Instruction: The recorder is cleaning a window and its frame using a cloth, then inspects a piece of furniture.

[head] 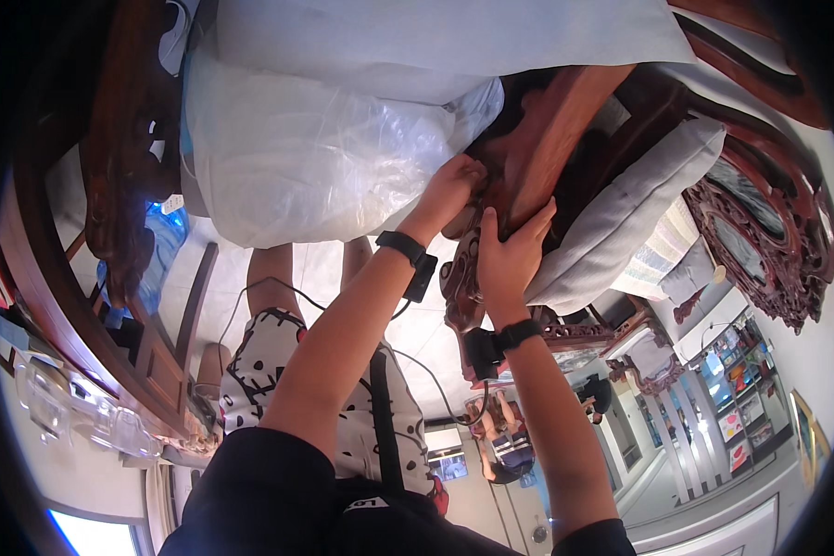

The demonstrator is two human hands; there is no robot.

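Observation:
My left hand [452,186] has its fingers curled against dark carved wood under the armrest, beside a large translucent white plastic bag [333,160]; its fingertips are hidden. Just below it, my right hand [511,260] clasps the front end of a reddish-brown wooden armrest [563,132], thumb on one side and fingers on the other. The armrest belongs to a carved wooden seat. A grey cushion [625,215] lies on the seat, right of my right hand. Across the top, a pale sheet-like surface [424,35] overlaps the bag and part of the armrest.
Left stands a wooden table [76,333] near glass jars [55,403]. A blue clear plastic item [163,236] lies behind carved wood. Dark cables [431,379] hang from devices strapped to my wrists. Carved seats [757,229] line the right; other people [504,445] are farther off.

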